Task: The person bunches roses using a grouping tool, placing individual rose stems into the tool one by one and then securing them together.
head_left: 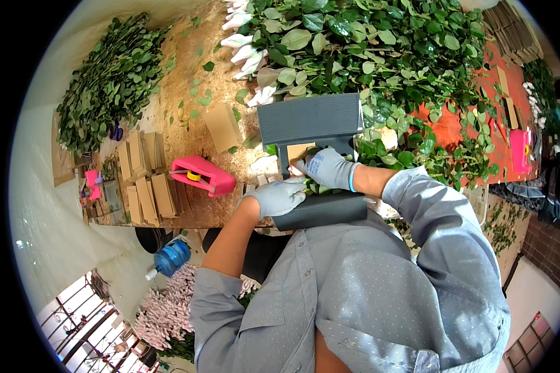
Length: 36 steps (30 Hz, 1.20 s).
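My gloved left hand (279, 198) rests at the lower left of a dark grey ridged holder (308, 115), its fingers curled in over some green stems and leaves (312, 188). My gloved right hand (328, 169) is just above and right of it, within the holder, fingers bent and pressed together near the same stems; what exactly its fingertips grip is too small to tell. Brown cardboard (298, 151) shows in the holder's opening. A pink tape dispenser (211, 180) with a yellow roll sits to the left on the worn tabletop (186, 93).
Cardboard pieces (143, 199) stand stacked left, with a leafy pile (106, 81) behind. Stems with white-wrapped heads (354, 43) cover the back. Another pink dispenser (519, 155) lies right. Below the table are a blue water jug (171, 255) and pale pink flowers (168, 308).
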Each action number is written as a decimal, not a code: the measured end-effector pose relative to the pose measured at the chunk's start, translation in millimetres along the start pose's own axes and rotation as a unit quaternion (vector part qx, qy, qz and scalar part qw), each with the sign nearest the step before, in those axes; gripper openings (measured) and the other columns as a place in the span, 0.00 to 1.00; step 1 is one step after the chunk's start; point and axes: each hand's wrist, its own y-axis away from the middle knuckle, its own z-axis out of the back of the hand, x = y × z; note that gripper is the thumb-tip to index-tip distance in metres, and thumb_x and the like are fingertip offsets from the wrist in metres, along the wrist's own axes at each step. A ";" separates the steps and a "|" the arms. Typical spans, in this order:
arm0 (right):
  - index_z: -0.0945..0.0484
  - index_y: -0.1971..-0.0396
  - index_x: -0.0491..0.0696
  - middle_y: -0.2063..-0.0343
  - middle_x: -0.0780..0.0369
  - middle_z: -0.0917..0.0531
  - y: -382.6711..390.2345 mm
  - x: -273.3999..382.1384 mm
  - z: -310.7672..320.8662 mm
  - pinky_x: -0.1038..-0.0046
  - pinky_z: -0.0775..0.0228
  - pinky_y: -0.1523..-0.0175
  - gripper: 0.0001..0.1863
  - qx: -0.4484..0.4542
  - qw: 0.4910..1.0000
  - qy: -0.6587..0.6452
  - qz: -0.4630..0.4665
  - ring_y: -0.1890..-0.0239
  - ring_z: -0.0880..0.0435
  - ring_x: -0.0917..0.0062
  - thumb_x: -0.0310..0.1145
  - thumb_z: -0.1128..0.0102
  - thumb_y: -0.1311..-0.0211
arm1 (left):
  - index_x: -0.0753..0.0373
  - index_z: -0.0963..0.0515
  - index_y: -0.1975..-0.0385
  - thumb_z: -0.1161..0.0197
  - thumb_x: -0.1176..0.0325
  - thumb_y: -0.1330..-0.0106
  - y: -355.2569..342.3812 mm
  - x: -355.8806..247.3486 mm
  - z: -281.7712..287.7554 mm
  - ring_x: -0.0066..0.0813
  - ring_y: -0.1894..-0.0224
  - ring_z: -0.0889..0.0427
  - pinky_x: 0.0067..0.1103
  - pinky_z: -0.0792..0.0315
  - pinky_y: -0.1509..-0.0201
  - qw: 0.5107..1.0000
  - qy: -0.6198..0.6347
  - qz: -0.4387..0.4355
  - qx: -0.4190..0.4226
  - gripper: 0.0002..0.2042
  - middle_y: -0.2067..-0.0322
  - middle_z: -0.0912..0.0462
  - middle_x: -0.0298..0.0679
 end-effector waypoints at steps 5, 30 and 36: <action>0.24 0.52 0.49 0.68 0.58 0.13 2.4 -0.9 1.5 0.58 0.22 0.69 0.13 -0.029 1.000 -0.003 0.000 0.68 0.11 0.62 0.32 0.46 0.35 | 0.60 0.25 0.37 0.50 0.57 0.23 7.6 -14.9 11.0 0.57 0.36 0.25 0.39 0.31 0.31 0.997 -0.052 -0.009 -0.052 0.21 0.29 0.31 0.50; 0.20 0.55 0.51 0.61 0.62 0.18 24.6 -145.4 190.0 0.64 0.33 0.55 0.11 -0.118 0.878 0.361 -0.291 0.55 0.19 0.68 0.36 0.43 0.33 | 0.59 0.29 0.34 0.55 0.60 0.24 3.0 -4.5 5.7 0.58 0.37 0.24 0.38 0.32 0.30 0.998 -0.057 0.007 0.014 0.22 0.22 0.47 0.43; 0.23 0.51 0.51 0.62 0.63 0.21 74.4 -78.5 306.7 0.66 0.32 0.55 0.16 -0.333 0.817 0.407 -0.238 0.57 0.22 0.70 0.34 0.42 0.38 | 0.60 0.24 0.38 0.52 0.58 0.23 1.5 -8.4 7.5 0.56 0.33 0.28 0.37 0.34 0.27 0.999 -0.046 -0.005 -0.009 0.21 0.23 0.42 0.45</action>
